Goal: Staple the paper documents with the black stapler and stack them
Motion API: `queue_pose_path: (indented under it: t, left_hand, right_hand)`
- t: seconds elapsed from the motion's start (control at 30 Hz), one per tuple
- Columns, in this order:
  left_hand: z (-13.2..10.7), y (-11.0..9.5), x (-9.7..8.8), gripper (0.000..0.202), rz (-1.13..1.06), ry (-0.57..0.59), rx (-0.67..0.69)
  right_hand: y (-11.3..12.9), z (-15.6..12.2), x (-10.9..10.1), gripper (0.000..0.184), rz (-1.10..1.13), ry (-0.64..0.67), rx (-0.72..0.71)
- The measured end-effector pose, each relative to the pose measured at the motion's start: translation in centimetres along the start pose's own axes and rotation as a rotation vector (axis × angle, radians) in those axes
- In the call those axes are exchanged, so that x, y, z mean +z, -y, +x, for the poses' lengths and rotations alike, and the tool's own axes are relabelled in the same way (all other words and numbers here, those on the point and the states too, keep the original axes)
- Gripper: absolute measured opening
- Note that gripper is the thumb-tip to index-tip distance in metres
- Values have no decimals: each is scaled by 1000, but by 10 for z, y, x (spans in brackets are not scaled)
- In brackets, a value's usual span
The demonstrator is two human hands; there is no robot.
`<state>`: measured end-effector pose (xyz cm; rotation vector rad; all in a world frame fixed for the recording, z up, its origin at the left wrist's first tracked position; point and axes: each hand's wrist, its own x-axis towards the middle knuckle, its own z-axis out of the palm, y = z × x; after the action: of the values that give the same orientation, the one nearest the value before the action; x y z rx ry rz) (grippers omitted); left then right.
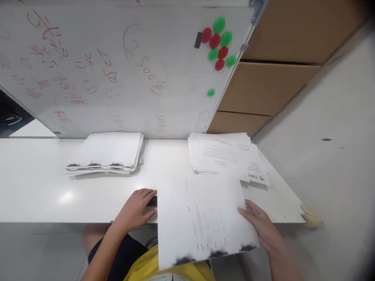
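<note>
My right hand (259,220) pinches the right edge of a white printed sheet (205,218), its thumb on top. The sheet is held over the table's front edge, with black smudges along its lower side. My left hand (137,208) rests at the sheet's left edge, thumb and fingers around a black object (152,201). Most of that object is hidden beneath the sheet, so its kind does not show. Beyond my right hand lies a stack of printed papers (219,152), some fanned out. Another paper stack (111,148) with black-smudged edges lies at the back left.
A whiteboard (175,78) with red writing and several round magnets (215,41) stands along the back of the white table (35,187). Brown cardboard boxes (263,86) are piled behind it, at right. A wall (336,156) bounds the right side.
</note>
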<state>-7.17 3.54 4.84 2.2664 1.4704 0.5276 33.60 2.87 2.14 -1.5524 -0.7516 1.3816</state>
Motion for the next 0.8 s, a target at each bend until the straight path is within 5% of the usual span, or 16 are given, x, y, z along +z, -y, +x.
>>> queue_pose_path:
  t: [0.3, 0.8]
  left_hand:
    - [-3, 15, 25, 29, 124, -97, 49]
    - [-6, 23, 35, 30, 178, -217, 113]
  right_hand:
    - [-19, 1, -4, 38, -105, -56, 86]
    - [-2, -12, -5, 38, -239, -181, 113]
